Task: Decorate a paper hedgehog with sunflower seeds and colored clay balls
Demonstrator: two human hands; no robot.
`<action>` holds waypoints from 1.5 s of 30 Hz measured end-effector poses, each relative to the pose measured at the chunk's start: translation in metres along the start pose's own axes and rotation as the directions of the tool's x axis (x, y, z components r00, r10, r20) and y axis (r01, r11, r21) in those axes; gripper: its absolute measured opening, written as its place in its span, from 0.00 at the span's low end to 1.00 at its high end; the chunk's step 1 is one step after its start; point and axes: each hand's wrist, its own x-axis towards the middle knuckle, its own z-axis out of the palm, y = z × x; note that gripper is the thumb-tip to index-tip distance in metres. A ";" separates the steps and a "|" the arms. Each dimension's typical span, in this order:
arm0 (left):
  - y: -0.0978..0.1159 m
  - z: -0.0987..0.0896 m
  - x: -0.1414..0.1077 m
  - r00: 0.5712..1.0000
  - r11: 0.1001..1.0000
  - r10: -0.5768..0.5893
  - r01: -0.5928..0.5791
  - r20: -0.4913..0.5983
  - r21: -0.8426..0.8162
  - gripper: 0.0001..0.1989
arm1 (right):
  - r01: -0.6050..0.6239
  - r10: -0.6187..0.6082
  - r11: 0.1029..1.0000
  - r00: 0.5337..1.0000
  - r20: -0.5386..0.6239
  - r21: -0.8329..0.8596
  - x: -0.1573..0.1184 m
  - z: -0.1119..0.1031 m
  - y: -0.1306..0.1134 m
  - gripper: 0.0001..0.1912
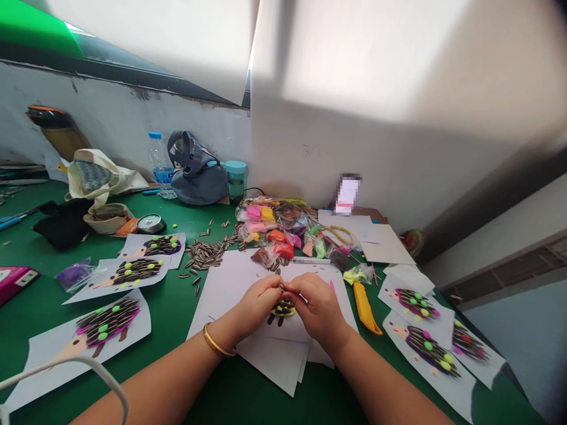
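Note:
My left hand (260, 301) and my right hand (315, 304) meet at the fingertips over white paper (221, 295). Both are closed in a pinch, with a sunflower seed (282, 287) between them, small and partly covered by the fingers. Just below lies a partly made hedgehog picture (283, 308), its yellowish body set with dark seeds and two brown legs showing; my hands hide the rest. Loose sunflower seeds (204, 255) are heaped beyond the paper to the left.
Bagged coloured clay (279, 236), scissors (340, 233) and a yellow utility knife (365, 310) lie around the paper. Hedgehog pictures (106, 324) rest on both sides. A bottle (160, 168), a grey-blue bag (199, 177), a cup (236, 180) and a phone (348, 195) stand behind.

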 end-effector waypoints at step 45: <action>-0.012 -0.002 0.001 0.954 0.869 0.229 -0.111 -0.194 0.482 0.10 | -0.387 0.376 0.871 0.922 0.097 0.303 -0.001 0.010 0.004 0.10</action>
